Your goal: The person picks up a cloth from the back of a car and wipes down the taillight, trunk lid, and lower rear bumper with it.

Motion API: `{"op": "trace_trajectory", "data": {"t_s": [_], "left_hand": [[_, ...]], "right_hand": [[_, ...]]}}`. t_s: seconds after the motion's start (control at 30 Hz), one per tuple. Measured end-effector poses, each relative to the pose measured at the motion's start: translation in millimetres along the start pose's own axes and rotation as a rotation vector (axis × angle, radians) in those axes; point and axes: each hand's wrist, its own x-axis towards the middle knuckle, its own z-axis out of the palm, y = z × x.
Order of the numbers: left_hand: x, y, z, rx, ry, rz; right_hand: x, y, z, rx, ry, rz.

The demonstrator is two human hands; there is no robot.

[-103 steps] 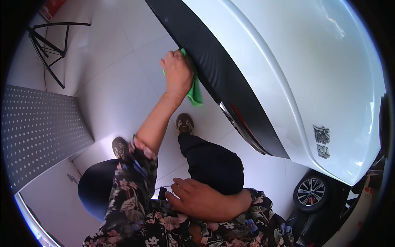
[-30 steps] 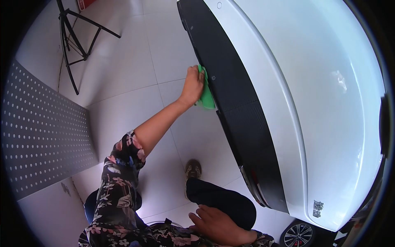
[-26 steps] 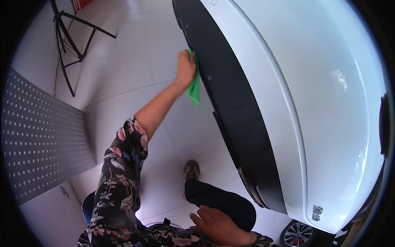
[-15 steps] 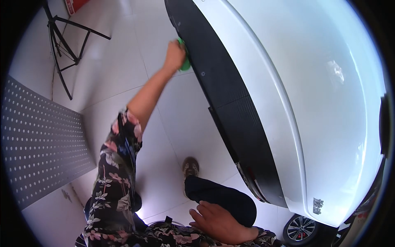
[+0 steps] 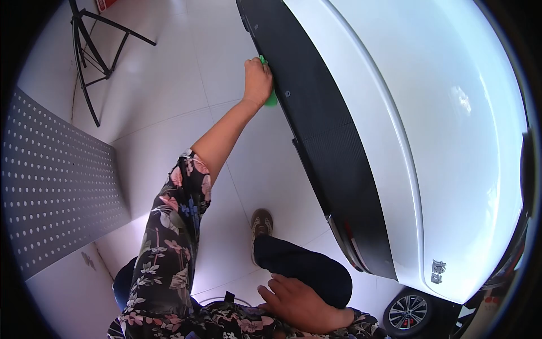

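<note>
My left hand is closed around a green cloth, which shows along the fingers and below them. Hand and cloth are against the lower edge of a black textured panel on a white car body; the fingertips are partly hidden. Low in the view, my right hand lies over the dark trouser leg near the waist, fingers somewhat spread, holding nothing visible.
A black tripod stand rises at upper left, near a grey perforated panel. A car wheel is at lower right. One brown shoe is on the tiled floor. Metal characters mark the car.
My left hand has moved up along the black panel's edge with the green cloth, then slightly back down. The view has shifted since the earliest frame. My right hand stays by the waist.
</note>
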Motion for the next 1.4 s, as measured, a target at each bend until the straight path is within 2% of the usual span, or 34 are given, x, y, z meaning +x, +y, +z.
{"op": "trace_trajectory", "data": {"t_s": [0.07,0.2,0.3,0.4,0.47,0.57,0.6,0.73,0.83,0.93,1.03,1.23,1.4], "left_hand": [[-6,5,-2,-0.043,0.031,-0.034],[-108,44,-11,-0.108,-0.094,0.085],[-109,50,-14,-0.185,-0.123,0.009],[-64,24,-1,-0.028,-0.033,0.043],[-29,17,-1,0.027,0.02,0.087],[-30,32,-14,0.271,-0.208,0.113],[-58,12,5,0.318,-0.154,0.23],[-164,89,-31,0.181,-0.339,0.201],[-205,110,-46,0.008,-0.5,-0.001],[-217,140,-81,-0.372,-0.613,-0.649],[-229,141,-125,-1.098,-0.686,-0.797],[-248,210,-202,-1.26,-0.728,-0.607],[-269,255,-222,-1.214,-0.722,-0.533]], "right_hand": [[2,-4,0,0.027,-0.008,0.009],[4,-7,-1,0.042,-0.013,-0.005],[1,-7,4,0.032,0.011,-0.015],[-2,-12,3,0.049,-0.09,0.062],[-2,-18,2,0.034,-0.051,0.065],[-4,-29,5,0.026,-0.029,0.027],[-5,-32,6,0.024,-0.023,0.001],[-7,-41,15,0.044,-0.049,0.006],[-10,-42,30,-0.041,0.01,0.04],[-12,-39,42,-0.082,0.049,0.033],[-13,-34,55,-0.096,0.055,0.048],[-11,-31,64,-0.135,0.133,0.088],[-21,-32,61,-0.088,0.237,0.008]]}}
